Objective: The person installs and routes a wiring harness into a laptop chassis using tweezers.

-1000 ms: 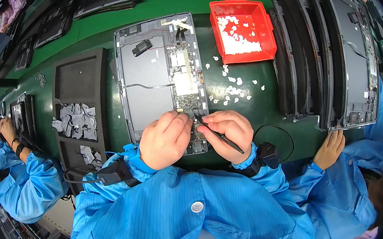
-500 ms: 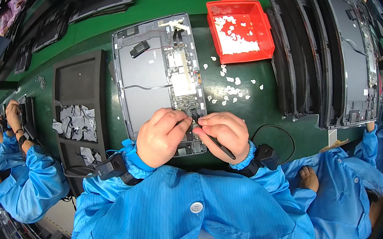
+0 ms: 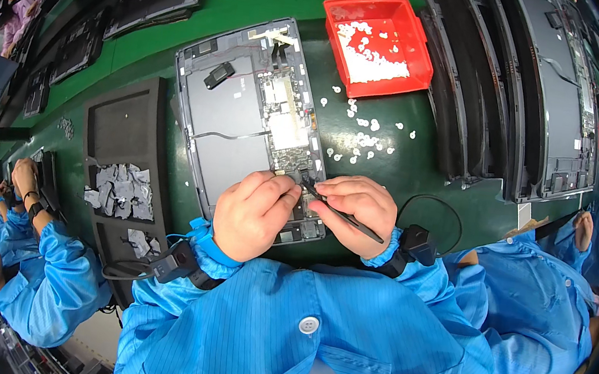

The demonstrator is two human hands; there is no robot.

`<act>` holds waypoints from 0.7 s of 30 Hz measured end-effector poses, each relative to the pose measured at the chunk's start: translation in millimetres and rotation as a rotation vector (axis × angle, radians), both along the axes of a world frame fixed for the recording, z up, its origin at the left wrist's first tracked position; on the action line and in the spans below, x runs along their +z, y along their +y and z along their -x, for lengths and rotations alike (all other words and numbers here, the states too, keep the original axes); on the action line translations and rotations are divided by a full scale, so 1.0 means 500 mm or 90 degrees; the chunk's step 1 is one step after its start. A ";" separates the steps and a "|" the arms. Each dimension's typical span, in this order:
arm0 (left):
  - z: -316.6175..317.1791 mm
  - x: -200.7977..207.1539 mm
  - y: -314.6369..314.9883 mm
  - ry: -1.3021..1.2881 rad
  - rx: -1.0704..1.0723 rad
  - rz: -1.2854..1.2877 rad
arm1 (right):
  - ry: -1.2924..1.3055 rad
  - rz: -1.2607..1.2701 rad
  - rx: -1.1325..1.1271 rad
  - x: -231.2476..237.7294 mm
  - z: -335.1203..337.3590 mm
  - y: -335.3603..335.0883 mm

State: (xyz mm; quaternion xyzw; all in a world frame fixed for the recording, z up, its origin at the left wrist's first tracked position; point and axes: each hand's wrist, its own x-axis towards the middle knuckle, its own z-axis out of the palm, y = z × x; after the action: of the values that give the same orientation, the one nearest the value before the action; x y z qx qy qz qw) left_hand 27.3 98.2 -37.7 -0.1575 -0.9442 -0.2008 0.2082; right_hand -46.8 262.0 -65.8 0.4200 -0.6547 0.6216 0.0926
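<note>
An opened grey tablet-like device [image 3: 230, 111] lies in front of me, its circuit board [image 3: 286, 122] exposed along the right side. Black tweezers [image 3: 351, 221] are held in my right hand [image 3: 357, 213], their tip reaching the lower part of the board. My left hand [image 3: 255, 211] is closed over the device's lower end, its thumb and fingertips pinched together beside the tweezer tip. Whatever the left fingers grip is hidden. A small black part [image 3: 220, 75] and a dark cable [image 3: 227, 135] lie on the device's flat grey area.
Beyond the device stands a red bin [image 3: 376, 47] of small white pieces, with several loose white pieces [image 3: 361, 141] nearby. A black foam tray [image 3: 122, 120] with silvery scraps lies left. Dark device shells [image 3: 556, 106] stand stacked at right. Co-workers in blue sit on both sides.
The tweezers in my right hand have swung flatter, and that hand has shifted slightly right. My left hand stays almost still. The co-worker at right has moved their hands.
</note>
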 end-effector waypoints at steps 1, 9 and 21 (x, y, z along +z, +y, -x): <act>0.001 -0.002 0.000 0.013 -0.001 -0.008 | -0.001 -0.001 0.000 0.000 0.001 0.000; -0.006 -0.003 -0.001 0.019 0.026 0.016 | 0.076 -0.049 -0.011 0.003 -0.003 -0.014; -0.113 0.078 -0.240 -0.123 0.541 0.037 | -0.106 -0.075 -0.029 0.022 -0.010 0.009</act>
State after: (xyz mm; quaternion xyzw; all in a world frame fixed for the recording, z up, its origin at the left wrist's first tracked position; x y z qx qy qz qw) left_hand 83.6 -21.7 1.1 0.2589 -0.9454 -0.0846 0.1788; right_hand -41.9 266.5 -54.6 0.3569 -0.7050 0.6123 0.0271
